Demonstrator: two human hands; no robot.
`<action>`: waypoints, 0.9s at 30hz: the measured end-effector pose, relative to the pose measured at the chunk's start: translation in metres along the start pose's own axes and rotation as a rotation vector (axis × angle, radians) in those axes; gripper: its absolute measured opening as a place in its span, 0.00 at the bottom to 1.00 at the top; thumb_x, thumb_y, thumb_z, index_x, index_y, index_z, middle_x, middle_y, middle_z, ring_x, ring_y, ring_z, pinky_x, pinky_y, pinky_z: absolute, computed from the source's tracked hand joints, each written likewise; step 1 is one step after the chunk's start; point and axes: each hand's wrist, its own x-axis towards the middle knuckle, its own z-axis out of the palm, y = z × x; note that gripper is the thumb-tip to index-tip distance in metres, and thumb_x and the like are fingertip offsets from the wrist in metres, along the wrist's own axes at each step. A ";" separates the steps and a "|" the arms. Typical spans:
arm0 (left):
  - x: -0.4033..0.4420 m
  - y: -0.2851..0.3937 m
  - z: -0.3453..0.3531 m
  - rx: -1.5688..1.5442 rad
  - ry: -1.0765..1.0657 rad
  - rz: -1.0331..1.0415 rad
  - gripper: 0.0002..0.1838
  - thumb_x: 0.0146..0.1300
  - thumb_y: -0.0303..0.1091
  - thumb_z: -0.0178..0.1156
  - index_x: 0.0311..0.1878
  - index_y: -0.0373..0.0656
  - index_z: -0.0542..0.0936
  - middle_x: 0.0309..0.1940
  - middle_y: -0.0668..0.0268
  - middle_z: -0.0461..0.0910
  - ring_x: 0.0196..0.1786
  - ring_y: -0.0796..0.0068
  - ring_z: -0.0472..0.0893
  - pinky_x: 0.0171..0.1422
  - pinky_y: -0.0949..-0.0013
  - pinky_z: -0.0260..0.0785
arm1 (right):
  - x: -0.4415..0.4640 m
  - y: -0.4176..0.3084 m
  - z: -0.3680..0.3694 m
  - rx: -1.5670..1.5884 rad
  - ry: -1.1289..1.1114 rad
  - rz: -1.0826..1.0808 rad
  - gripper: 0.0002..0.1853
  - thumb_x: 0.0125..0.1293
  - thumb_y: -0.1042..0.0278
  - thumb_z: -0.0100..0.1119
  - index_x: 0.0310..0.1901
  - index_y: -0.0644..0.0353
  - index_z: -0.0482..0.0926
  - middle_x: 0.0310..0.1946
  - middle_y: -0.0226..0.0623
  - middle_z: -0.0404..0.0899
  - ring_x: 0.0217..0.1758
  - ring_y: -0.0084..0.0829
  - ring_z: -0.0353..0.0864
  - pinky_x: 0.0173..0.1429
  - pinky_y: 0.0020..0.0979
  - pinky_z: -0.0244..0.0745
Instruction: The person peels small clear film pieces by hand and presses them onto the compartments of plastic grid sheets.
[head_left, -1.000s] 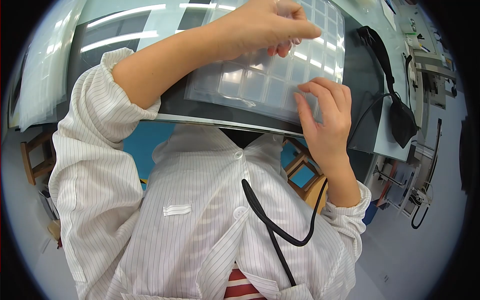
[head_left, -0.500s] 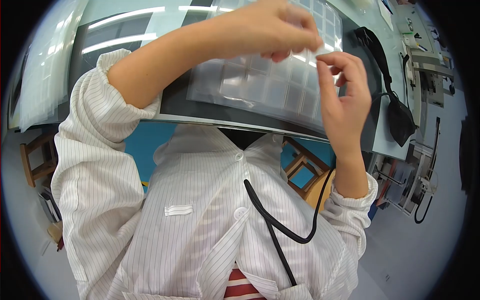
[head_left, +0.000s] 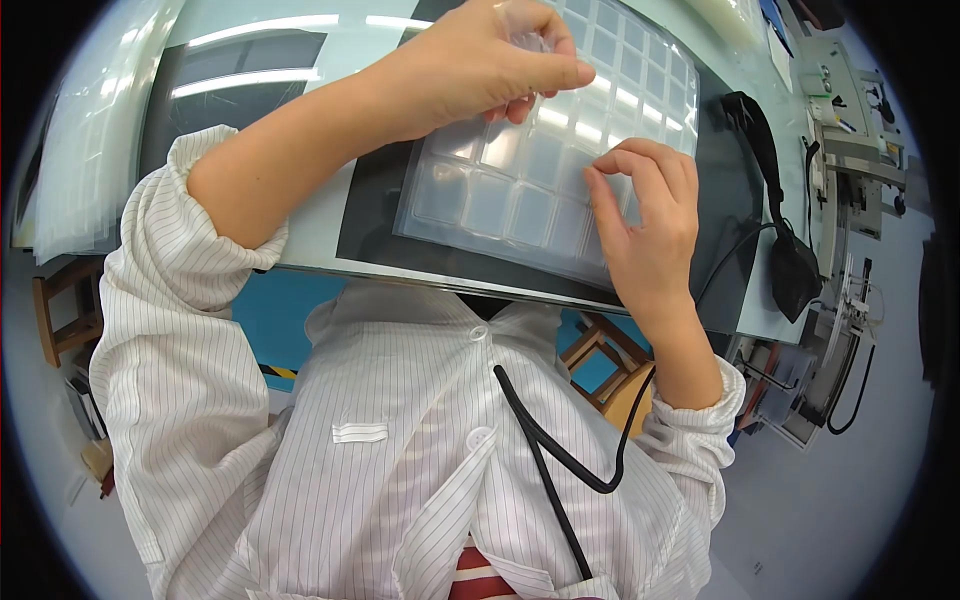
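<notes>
My left hand (head_left: 500, 65) is raised over the far part of the table, its fingers curled round a crumpled bit of clear plastic film (head_left: 530, 30). Lower and to the right, my right hand (head_left: 650, 215) has thumb and forefinger pinched together above the sheet; whatever lies between the tips is too small to make out. Beneath both hands lie clear plastic sheets (head_left: 490, 205) marked in a grid of rectangular cells, on a dark mat (head_left: 370, 225). Light strips reflect off the cells, and my left hand covers part of them.
A pile of clear plastic sheets (head_left: 95, 150) stands at the left end of the table. To the right lie a black strap with a pouch (head_left: 795, 270) and its cable. Wooden stools (head_left: 600, 350) are under the table edge; equipment (head_left: 850, 120) stands farther right.
My left hand has moved left, and the clear film in it now shows. My right hand has shifted left and down, farther from the left one.
</notes>
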 end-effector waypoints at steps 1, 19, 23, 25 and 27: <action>0.001 -0.002 0.000 0.050 -0.026 0.030 0.11 0.74 0.40 0.65 0.42 0.43 0.77 0.24 0.72 0.75 0.24 0.83 0.73 0.29 0.78 0.67 | 0.000 0.000 0.001 -0.034 0.020 -0.019 0.09 0.59 0.79 0.71 0.41 0.63 0.85 0.44 0.37 0.83 0.48 0.40 0.79 0.55 0.36 0.74; 0.000 0.006 -0.001 0.110 -0.119 0.017 0.15 0.74 0.31 0.56 0.59 0.35 0.79 0.30 0.68 0.78 0.27 0.82 0.74 0.31 0.76 0.68 | 0.004 -0.003 0.003 -0.071 0.037 -0.006 0.09 0.59 0.77 0.72 0.42 0.61 0.85 0.45 0.36 0.83 0.51 0.39 0.77 0.57 0.37 0.73; -0.004 0.013 0.002 0.176 -0.145 0.004 0.15 0.74 0.32 0.56 0.58 0.35 0.79 0.28 0.70 0.76 0.26 0.83 0.73 0.31 0.76 0.67 | 0.003 0.000 0.003 -0.137 0.044 -0.068 0.07 0.61 0.78 0.71 0.41 0.61 0.84 0.45 0.36 0.83 0.49 0.37 0.78 0.54 0.35 0.72; -0.008 0.011 0.007 0.229 -0.169 0.229 0.14 0.73 0.32 0.57 0.56 0.35 0.79 0.26 0.71 0.75 0.25 0.84 0.72 0.29 0.76 0.65 | 0.004 -0.004 -0.002 -0.016 0.070 -0.020 0.07 0.62 0.78 0.70 0.41 0.62 0.83 0.45 0.35 0.83 0.49 0.35 0.77 0.53 0.33 0.71; 0.001 -0.004 0.010 0.370 -0.183 0.403 0.23 0.65 0.48 0.66 0.51 0.36 0.82 0.27 0.66 0.78 0.29 0.77 0.76 0.34 0.72 0.69 | 0.007 -0.008 -0.010 0.110 0.091 0.024 0.07 0.63 0.78 0.70 0.42 0.62 0.83 0.45 0.35 0.83 0.48 0.34 0.77 0.51 0.31 0.70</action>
